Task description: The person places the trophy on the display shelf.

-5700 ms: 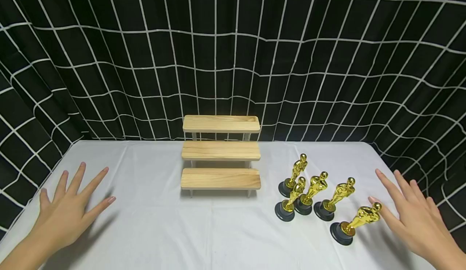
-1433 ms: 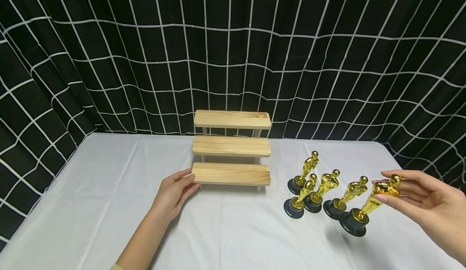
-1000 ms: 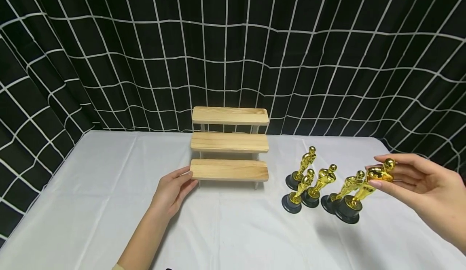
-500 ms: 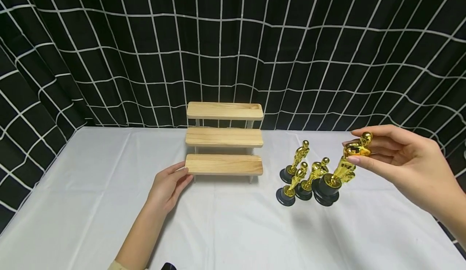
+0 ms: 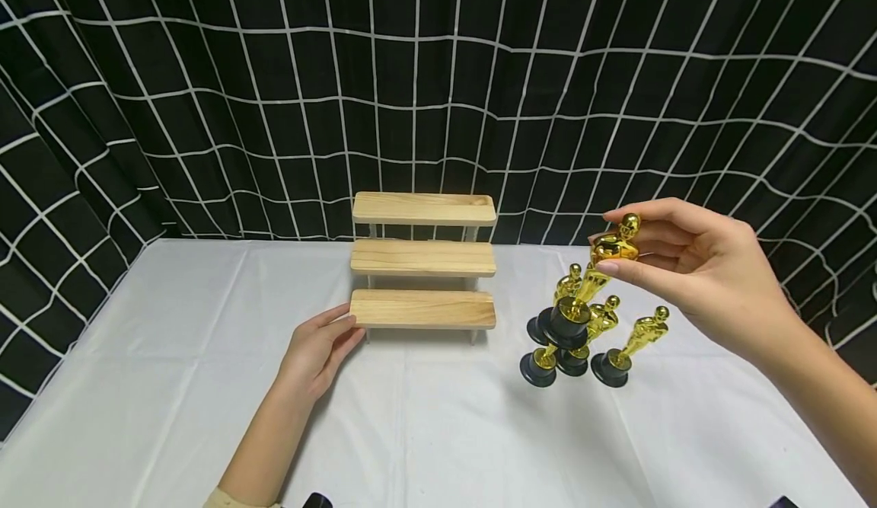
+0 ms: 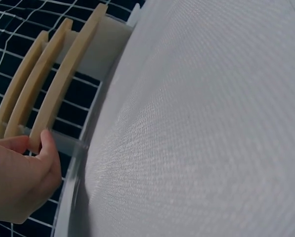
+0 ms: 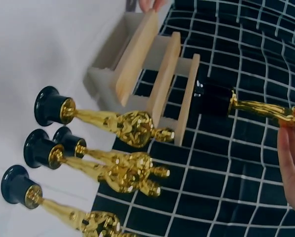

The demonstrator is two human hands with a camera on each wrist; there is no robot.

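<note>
My right hand (image 5: 715, 272) holds a gold statuette trophy (image 5: 574, 310) by its upper body, between thumb and fingers. The trophy is raised in the air, black round base down, overlapping other trophies in the head view. In the right wrist view, its black base (image 7: 214, 98) appears beside the top shelf. My left hand (image 5: 318, 356) pinches the left end of the lowest board on a three-tier wooden display stand (image 5: 421, 310); thumb and finger (image 6: 48, 143) show on that end in the left wrist view.
Several matching trophies stand on the white-covered table right of the display stand, one (image 5: 612, 367) at the right of the group. The boards rest on pale side supports (image 7: 100, 81). Behind the table hangs a black curtain (image 5: 425, 74) with a white grid.
Both hands were spread apart earlier, with this trophy standing on the table at right. Since then the right hand has lifted it and carried it leftward; the left hand has come to the stand.
</note>
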